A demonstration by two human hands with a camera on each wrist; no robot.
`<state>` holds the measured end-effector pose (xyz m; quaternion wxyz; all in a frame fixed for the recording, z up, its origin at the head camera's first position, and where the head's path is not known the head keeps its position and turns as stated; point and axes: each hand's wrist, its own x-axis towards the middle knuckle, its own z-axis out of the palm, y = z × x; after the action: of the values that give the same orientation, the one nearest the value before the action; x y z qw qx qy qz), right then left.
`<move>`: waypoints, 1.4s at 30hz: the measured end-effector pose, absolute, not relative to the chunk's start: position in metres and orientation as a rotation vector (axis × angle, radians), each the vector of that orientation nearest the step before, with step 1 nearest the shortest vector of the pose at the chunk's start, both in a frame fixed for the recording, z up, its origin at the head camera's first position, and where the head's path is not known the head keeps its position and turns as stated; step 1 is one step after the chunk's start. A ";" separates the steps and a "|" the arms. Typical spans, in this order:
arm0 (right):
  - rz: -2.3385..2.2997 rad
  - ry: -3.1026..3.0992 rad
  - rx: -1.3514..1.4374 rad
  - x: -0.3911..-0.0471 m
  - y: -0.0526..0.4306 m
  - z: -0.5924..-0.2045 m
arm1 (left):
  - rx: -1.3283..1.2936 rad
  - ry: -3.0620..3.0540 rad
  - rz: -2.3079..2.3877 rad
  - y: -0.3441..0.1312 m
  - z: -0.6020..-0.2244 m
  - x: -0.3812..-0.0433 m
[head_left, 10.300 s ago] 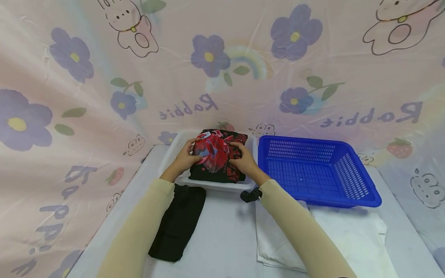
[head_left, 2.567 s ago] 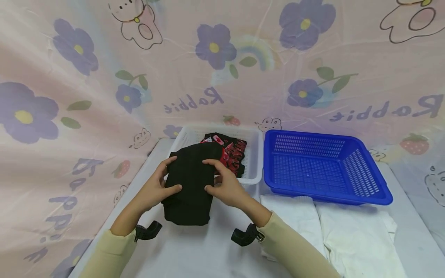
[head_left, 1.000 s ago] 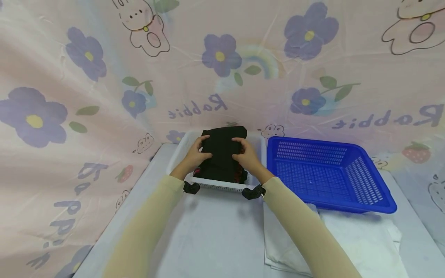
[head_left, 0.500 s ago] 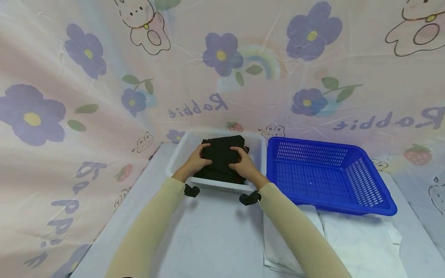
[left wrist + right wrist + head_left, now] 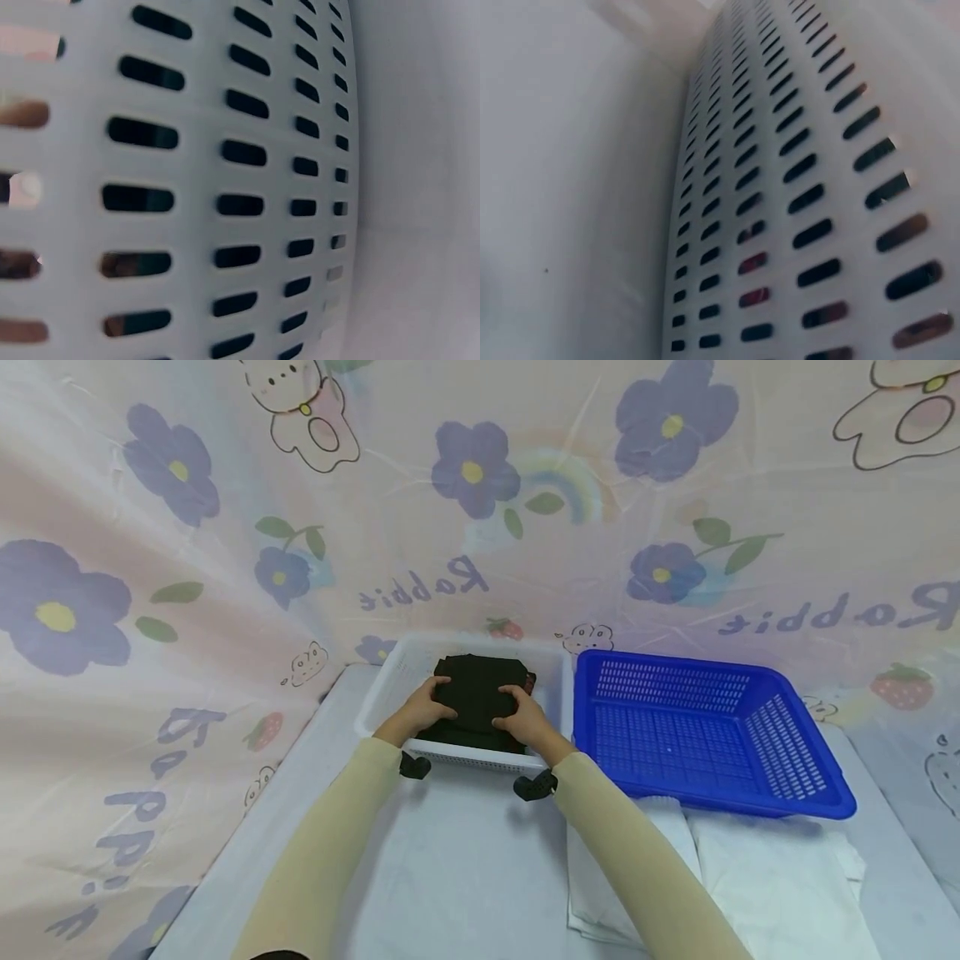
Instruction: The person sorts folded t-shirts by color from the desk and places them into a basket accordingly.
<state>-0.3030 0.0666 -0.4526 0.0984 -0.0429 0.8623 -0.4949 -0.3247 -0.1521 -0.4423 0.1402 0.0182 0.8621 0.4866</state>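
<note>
In the head view, a folded black garment lies inside the white plastic basket. Under it is a black garment with a red print, of which only a bit shows at the right edge. My left hand grips the folded garment's left side, thumb on top. The right hand grips its right side the same way. Both wrist views are filled by the basket's slotted wall, with dark cloth behind the slots; red shows through some slots of the basket wall in the right wrist view.
A blue plastic basket stands right beside the white one, with nothing in it. Folded white cloths lie in front of it, partly behind the right sleeve. A patterned curtain hangs behind the table.
The folded black garment went from the table at front left up and into the white basket, over the red-printed one. Lately the hands have lowered it and it lies flatter.
</note>
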 end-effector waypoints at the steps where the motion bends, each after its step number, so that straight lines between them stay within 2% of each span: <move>1: -1.437 2.563 -0.123 -0.303 0.067 -0.453 | 0.048 2.489 1.398 -0.152 -0.443 -0.325; 16: -1.286 2.641 -0.137 -0.300 0.067 -0.453 | -0.005 2.459 1.419 -0.156 -0.447 -0.321; 26: -1.408 2.651 -0.055 -0.288 0.069 -0.432 | -0.026 2.425 1.461 -0.176 -0.420 -0.312; 34: -1.409 2.664 -0.205 -0.275 0.086 -0.412 | 0.074 2.459 1.551 -0.181 -0.388 -0.297; 42: -1.428 2.684 -0.372 -0.257 0.107 -0.384 | 0.236 2.569 1.525 -0.175 -0.375 -0.285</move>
<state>-0.2574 0.1068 -0.3840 0.0392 -0.1214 0.8757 -0.4657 -0.2855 -0.1748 -0.3750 0.0725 0.0784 0.8550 0.5076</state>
